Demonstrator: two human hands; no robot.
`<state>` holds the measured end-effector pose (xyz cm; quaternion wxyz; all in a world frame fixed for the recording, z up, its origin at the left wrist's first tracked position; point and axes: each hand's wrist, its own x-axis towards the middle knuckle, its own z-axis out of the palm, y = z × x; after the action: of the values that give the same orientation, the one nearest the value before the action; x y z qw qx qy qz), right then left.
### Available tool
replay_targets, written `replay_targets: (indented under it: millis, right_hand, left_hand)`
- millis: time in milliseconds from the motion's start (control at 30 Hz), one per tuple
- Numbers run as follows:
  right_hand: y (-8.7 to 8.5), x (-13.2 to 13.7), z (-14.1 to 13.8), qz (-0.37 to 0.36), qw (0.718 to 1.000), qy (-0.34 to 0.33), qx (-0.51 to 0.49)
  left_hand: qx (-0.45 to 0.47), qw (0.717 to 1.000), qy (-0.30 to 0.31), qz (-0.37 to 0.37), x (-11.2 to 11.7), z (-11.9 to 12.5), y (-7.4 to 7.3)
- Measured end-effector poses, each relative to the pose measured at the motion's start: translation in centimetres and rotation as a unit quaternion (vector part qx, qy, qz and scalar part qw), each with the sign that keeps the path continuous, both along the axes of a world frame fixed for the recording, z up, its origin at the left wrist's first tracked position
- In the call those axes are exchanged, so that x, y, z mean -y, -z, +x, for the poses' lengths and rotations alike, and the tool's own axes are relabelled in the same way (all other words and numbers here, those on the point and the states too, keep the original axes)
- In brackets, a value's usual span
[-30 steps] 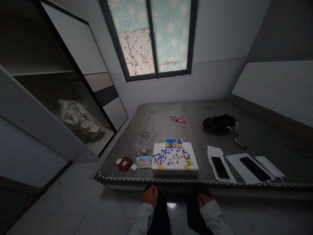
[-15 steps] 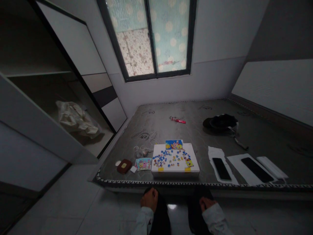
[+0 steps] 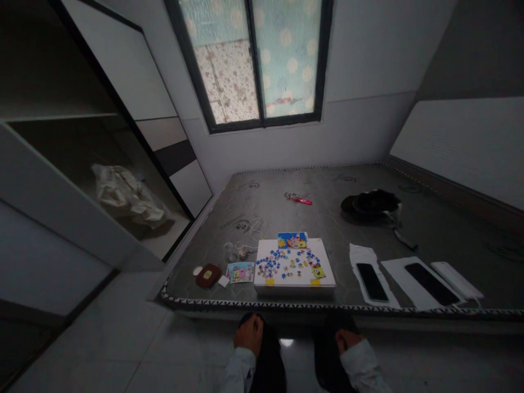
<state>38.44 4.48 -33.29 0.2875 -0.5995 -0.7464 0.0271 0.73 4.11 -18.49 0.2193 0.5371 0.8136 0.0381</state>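
My left hand (image 3: 249, 333) rests on my left knee, its fingers curled into a loose fist with nothing showing in it. On my right knee lies my right hand (image 3: 347, 340), also closed, with no object visible. Beyond both knees, a white box (image 3: 286, 279) sits near the front edge of the mattress. Loose jigsaw pieces (image 3: 270, 264) are scattered over its top, and a few joined pieces (image 3: 317, 270) form a yellow patch at its right. A cartoon picture card (image 3: 292, 240) is at the box's back edge, and another picture card (image 3: 240, 272) lies to its left.
On the mattress (image 3: 262, 191), left of the box, are a brown case (image 3: 208, 275) and small clear containers (image 3: 230, 252). To the right are two phones (image 3: 371, 282) on white sheets, a white power strip-like block (image 3: 456, 279) and a dark cap (image 3: 370, 206). A red item (image 3: 299, 200) lies farther back.
The view has shifted very slightly. Both hands stay closed on the knees, and the things on the mattress have not moved.
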Motion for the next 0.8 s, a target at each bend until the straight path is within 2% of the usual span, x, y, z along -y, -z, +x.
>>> replay_targets:
  millis: [467,800]
  right_hand:
    - [-0.8,0.2,0.1,-0.002,1.0,-0.012,0.001]
    - [-1.1,0.6,-0.1,0.013,1.0,0.01,0.013]
  left_hand:
    - [0.008,1.0,0.006,-0.007,-0.1,-0.4,0.9]
    - [0.001,1.0,0.021,-0.001,0.5,-0.6,1.0]
